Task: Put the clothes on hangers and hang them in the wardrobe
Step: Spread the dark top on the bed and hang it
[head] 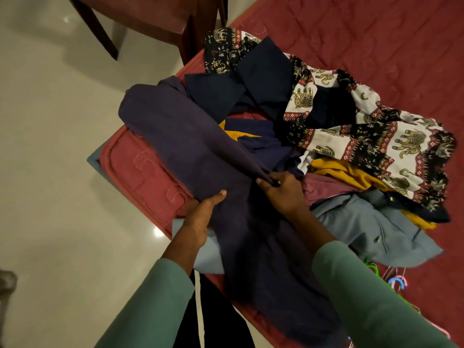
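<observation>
A: Item: purple garment [175, 136], lying across the near-left side of the clothes pile [351, 136]. Step?
B: We judge it to be picking out one piece; no hanger is in it yet.
A: Grips?
B: The left grip [206, 214] curls round its left edge, thumb on top; the right grip [281, 192] pinches a fold at its middle. Next, we judge, it calls for a hanger; the hangers [398, 282] lie at the pile's near-right.

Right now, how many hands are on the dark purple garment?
2. The left hand grips the left edge of the dark purple garment, thumb on top, near the corner of the maroon mattress. The right hand pinches a fold near its middle.
</observation>
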A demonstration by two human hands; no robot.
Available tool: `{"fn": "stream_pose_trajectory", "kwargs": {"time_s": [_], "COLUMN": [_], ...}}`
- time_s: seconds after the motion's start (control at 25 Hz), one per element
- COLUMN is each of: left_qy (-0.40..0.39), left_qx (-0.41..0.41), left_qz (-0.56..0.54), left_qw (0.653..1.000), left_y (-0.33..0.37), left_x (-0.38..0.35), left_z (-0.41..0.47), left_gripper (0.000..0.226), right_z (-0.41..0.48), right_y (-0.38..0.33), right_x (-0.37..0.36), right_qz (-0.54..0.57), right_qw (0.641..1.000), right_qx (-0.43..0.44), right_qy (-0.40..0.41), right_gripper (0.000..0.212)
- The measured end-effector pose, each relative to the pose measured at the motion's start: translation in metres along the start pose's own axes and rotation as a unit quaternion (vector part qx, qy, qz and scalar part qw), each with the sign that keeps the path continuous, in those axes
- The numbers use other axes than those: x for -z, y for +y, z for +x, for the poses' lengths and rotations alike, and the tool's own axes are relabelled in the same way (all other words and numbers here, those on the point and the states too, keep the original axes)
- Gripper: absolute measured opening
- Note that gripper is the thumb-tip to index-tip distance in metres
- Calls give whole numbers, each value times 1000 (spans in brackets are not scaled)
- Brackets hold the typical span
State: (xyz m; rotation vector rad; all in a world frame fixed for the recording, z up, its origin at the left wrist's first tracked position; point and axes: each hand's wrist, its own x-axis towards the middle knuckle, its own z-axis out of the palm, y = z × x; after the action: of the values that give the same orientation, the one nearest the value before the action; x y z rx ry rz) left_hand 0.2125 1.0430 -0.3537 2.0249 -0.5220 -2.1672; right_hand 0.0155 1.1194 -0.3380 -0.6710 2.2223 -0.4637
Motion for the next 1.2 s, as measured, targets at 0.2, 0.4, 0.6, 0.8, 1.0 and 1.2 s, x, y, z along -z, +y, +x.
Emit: {"fn": "stream_pose_trajectory", "kwargs": {"time_s": [0.2, 0.4, 0.6, 0.8, 1.0, 1.2], "left_qy": [-2, -165, 28, -120, -257, -261], "left_qx": [-87, 51, -29, 9, 6, -143], "left_qz": [-127, -126, 3, -161, -144, -126], "left_qw": [988, 977, 999, 980, 956, 946], "left_y": [-7, -19, -28, -19, -11, 46], "left_x": [11, 12, -3, 0, 14, 35], "left_z": [-8, -19, -11, -24, -73, -167], "left_gripper": [41, 49, 48, 38, 38, 84], "right_z": [3, 0, 6, -23, -74, -129], "right_y": [8, -2, -16, -35, -71, -118], "right_x": [10, 18, 31, 59, 97, 159], "right_qz": [135, 239, 180, 311, 430, 408], "right_qw": [990, 957, 948, 865, 830, 871], "right_qx": [-46, -129, -171, -250, -184, -68], "right_qy": [20, -101, -199, -304, -304, -266], "right_gripper": [24, 24, 27, 38, 37, 37]}}
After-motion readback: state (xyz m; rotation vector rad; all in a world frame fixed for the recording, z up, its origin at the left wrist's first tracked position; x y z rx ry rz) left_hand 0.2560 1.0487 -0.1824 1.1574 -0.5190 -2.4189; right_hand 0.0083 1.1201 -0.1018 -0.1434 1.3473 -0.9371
